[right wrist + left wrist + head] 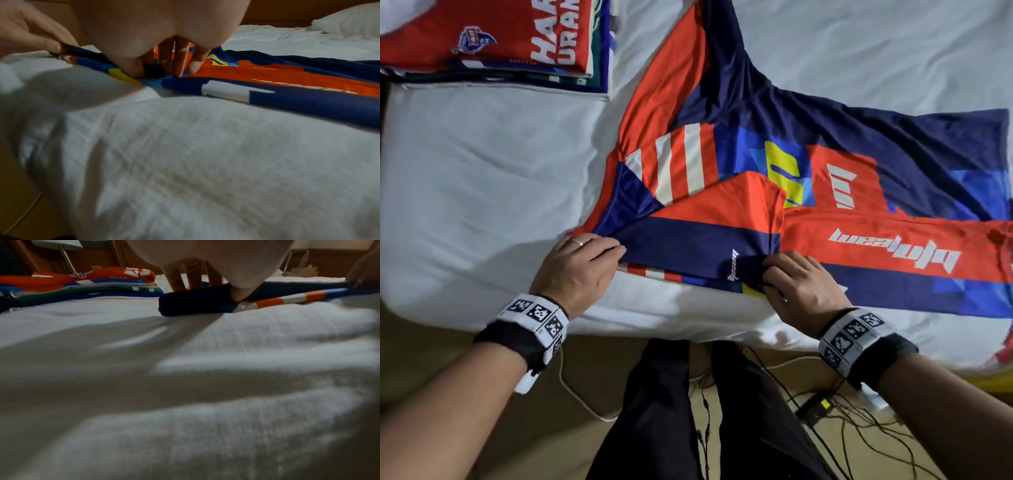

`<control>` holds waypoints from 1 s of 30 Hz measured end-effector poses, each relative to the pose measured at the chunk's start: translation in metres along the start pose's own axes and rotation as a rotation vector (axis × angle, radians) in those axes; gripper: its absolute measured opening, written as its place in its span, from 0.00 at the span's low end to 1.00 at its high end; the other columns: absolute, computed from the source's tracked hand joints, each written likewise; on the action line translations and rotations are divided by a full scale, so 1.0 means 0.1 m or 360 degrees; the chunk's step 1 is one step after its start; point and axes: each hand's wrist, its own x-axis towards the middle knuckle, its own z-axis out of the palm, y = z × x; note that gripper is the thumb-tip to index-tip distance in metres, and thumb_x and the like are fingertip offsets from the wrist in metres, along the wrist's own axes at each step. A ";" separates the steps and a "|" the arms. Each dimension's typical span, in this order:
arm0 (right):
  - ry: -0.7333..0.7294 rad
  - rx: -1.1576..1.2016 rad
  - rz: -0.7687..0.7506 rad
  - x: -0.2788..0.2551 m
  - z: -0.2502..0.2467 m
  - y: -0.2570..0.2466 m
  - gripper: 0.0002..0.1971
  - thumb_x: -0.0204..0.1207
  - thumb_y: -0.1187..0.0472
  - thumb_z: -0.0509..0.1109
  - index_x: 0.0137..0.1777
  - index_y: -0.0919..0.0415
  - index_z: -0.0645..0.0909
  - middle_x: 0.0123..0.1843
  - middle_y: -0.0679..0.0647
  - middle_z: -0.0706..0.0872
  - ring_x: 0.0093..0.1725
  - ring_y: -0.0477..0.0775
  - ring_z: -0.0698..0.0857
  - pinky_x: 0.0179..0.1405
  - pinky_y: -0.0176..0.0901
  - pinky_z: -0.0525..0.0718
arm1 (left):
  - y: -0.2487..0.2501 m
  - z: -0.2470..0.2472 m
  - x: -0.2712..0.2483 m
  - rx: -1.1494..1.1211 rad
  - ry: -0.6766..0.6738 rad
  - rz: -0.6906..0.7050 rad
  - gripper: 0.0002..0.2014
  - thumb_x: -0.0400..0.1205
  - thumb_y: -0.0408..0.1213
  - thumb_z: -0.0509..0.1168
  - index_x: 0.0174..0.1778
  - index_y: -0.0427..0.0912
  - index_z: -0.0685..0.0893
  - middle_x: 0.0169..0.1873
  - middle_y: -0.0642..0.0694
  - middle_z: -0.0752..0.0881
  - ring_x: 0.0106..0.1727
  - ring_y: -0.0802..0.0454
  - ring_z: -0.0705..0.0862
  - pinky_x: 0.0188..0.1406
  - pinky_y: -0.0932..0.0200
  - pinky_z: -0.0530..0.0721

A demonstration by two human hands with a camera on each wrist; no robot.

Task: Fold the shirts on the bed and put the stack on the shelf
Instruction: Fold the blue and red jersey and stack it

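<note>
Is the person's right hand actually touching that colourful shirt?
Touching. In the right wrist view the right hand pinches the shirt's near edge, thumb under and fingertips on top.

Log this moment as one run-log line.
step: folding shirt | left hand: pinches near edge of jersey | right hand: pinches same edge | folded stack: on bed, far left | shelf: not in view

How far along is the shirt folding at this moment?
Done: a stack of folded shirts sits at the bed's far left. In hand: a navy and red jersey lies spread out with one sleeve folded in; the left hand and right hand each pinch its near edge. Left: finish this fold, stack it, shelve everything. No shelf is in view.
</note>
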 end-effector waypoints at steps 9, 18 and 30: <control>0.0019 0.0003 -0.0135 0.01 -0.02 -0.03 0.08 0.79 0.61 0.65 0.39 0.62 0.81 0.47 0.57 0.85 0.41 0.63 0.80 0.40 0.56 0.76 | 0.05 -0.07 0.09 0.0007 -0.0057 -0.0033 0.16 0.80 0.46 0.66 0.31 0.39 0.83 0.40 0.42 0.85 0.41 0.37 0.83 0.45 0.43 0.79; -0.0097 -0.0048 -0.0154 0.12 -0.01 -0.04 0.06 0.75 0.60 0.66 0.39 0.60 0.82 0.43 0.56 0.82 0.40 0.62 0.78 0.39 0.54 0.76 | 0.22 0.05 0.38 -0.0032 -0.0159 0.0175 0.12 0.78 0.47 0.68 0.43 0.41 0.87 0.42 0.43 0.84 0.41 0.39 0.82 0.40 0.43 0.79; -0.0089 0.0035 -0.0123 -0.01 -0.05 -0.10 0.08 0.78 0.59 0.67 0.40 0.62 0.81 0.47 0.58 0.83 0.41 0.63 0.78 0.42 0.56 0.76 | 0.24 0.09 0.23 -0.0103 -0.0292 0.0285 0.15 0.86 0.47 0.59 0.46 0.40 0.85 0.49 0.42 0.85 0.46 0.38 0.84 0.46 0.42 0.81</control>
